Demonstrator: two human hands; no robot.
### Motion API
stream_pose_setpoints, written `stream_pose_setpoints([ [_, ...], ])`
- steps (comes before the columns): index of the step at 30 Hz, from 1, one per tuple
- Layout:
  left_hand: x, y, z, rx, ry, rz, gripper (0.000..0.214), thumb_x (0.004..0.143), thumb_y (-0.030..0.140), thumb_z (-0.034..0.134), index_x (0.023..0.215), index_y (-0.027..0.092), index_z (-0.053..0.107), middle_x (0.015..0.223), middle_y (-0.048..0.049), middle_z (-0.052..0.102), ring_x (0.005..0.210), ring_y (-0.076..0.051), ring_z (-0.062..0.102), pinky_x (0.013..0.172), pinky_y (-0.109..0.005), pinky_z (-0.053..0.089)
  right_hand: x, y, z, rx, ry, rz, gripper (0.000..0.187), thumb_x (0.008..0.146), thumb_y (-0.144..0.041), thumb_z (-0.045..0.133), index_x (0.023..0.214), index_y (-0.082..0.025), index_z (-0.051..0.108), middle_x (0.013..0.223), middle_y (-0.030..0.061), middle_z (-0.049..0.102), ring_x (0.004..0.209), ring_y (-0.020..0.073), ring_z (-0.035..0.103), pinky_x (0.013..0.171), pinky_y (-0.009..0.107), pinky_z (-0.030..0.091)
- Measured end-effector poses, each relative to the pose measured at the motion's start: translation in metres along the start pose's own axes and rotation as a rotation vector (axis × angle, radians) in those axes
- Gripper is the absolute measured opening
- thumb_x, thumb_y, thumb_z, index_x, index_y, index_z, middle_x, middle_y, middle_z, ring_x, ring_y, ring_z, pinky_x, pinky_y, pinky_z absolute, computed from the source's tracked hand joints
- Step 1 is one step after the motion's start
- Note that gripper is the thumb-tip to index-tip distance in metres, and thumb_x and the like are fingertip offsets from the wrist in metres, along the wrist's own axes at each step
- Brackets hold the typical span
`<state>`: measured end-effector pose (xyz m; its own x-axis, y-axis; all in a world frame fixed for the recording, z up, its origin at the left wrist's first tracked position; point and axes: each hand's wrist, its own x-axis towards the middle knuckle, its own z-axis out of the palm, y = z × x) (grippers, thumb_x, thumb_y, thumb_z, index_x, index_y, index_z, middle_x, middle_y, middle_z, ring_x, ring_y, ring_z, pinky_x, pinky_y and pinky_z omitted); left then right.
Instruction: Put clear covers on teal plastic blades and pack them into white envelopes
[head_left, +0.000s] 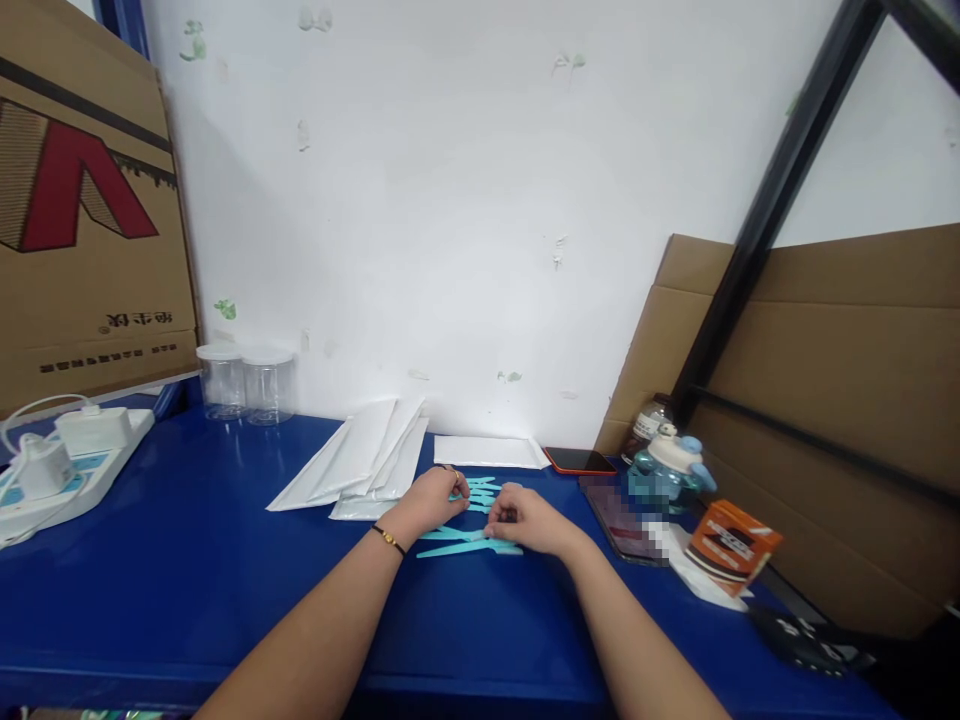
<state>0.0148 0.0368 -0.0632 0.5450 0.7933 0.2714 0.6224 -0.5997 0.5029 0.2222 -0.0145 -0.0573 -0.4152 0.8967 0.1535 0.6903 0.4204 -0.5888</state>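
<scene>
Several slim turquoise plastic pieces (454,549), long and flat with a tapered end, lie on the blue table in front of me; they look like eyebrow razors, though the detail is too small to be sure. My left hand (435,497), with a ring and a dark bracelet, has its fingers bent together at the far left end of the row, pinching one piece. On the other side, my right hand (525,518) has thumb and forefinger closed at the end of a nearer piece. Its curled fingers partly hide the pieces beneath.
White padded envelopes (367,450) are piled behind my left hand, with a flat one (491,452) by the wall. Two clear jars (268,390) and a power strip (97,485) stand left. Rightward are phones (579,461), a teal bottle (664,480) and an orange box (731,548).
</scene>
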Motion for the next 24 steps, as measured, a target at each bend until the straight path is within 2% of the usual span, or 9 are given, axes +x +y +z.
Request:
stream_pose_setpoints([
  [3,-0.002,0.004,-0.005,-0.033,-0.062,0.024,0.022,0.075,0.035,0.052,0.074,0.017,0.065,0.075,-0.0028,0.062,0.07,-0.015,0.055,0.061,-0.022,0.039,0.002,-0.003,0.005,0.032,-0.04,0.014,0.02,0.069,-0.036,0.068,0.073,-0.017,0.064,0.071,-0.0012,0.052,0.06,0.0095,0.046,0.051,0.019,0.035],
  [5,-0.004,0.007,-0.009,-0.081,-0.112,0.022,0.031,0.078,0.042,0.048,0.074,0.016,0.064,0.069,-0.0014,0.06,0.061,-0.013,0.051,0.055,-0.022,0.036,0.001,0.002,0.002,0.102,-0.017,0.044,0.021,0.071,-0.037,0.066,0.074,-0.017,0.062,0.071,-0.0011,0.053,0.06,0.0094,0.046,0.051,0.019,0.035],
  [9,-0.005,0.01,-0.013,-0.162,-0.189,0.043,0.031,0.077,0.044,0.049,0.079,0.016,0.065,0.073,-0.0008,0.062,0.062,-0.013,0.051,0.053,-0.021,0.035,-0.003,0.015,-0.012,0.202,0.076,0.072,0.023,0.073,-0.038,0.064,0.074,-0.016,0.059,0.068,-0.0013,0.053,0.06,0.01,0.048,0.055,0.021,0.038],
  [14,-0.001,0.008,-0.01,-0.032,-0.125,0.01,0.021,0.077,0.031,0.049,0.077,0.017,0.065,0.076,-0.0021,0.064,0.064,-0.013,0.055,0.057,-0.021,0.038,-0.008,0.04,-0.025,0.18,0.174,0.148,0.024,0.07,-0.037,0.065,0.073,-0.015,0.057,0.065,-0.0012,0.055,0.057,0.01,0.048,0.052,0.021,0.036],
  [19,0.003,0.002,-0.002,0.039,-0.107,-0.02,0.018,0.076,0.029,0.052,0.078,0.019,0.067,0.079,-0.0028,0.065,0.072,-0.016,0.058,0.063,-0.022,0.04,-0.01,0.065,-0.031,0.047,0.273,0.258,0.025,0.068,-0.039,0.065,0.069,-0.014,0.061,0.06,-0.0013,0.054,0.055,0.0108,0.046,0.049,0.021,0.033],
  [22,0.003,0.002,0.001,0.077,-0.069,-0.031,0.018,0.073,0.028,0.058,0.087,0.021,0.067,0.087,-0.0038,0.064,0.083,-0.018,0.057,0.071,-0.025,0.041,-0.009,0.065,-0.032,-0.008,0.306,0.284,0.022,0.066,-0.036,0.065,0.067,-0.014,0.063,0.063,0.0007,0.057,0.058,0.0121,0.049,0.051,0.022,0.035],
  [24,0.002,0.003,0.0,0.078,-0.01,-0.02,0.024,0.072,0.028,0.06,0.095,0.021,0.065,0.094,-0.0046,0.063,0.088,-0.019,0.056,0.076,-0.026,0.041,-0.009,0.058,-0.031,-0.003,0.328,0.249,0.021,0.067,-0.035,0.065,0.071,-0.014,0.065,0.07,0.0023,0.059,0.06,0.0124,0.051,0.054,0.022,0.037],
])
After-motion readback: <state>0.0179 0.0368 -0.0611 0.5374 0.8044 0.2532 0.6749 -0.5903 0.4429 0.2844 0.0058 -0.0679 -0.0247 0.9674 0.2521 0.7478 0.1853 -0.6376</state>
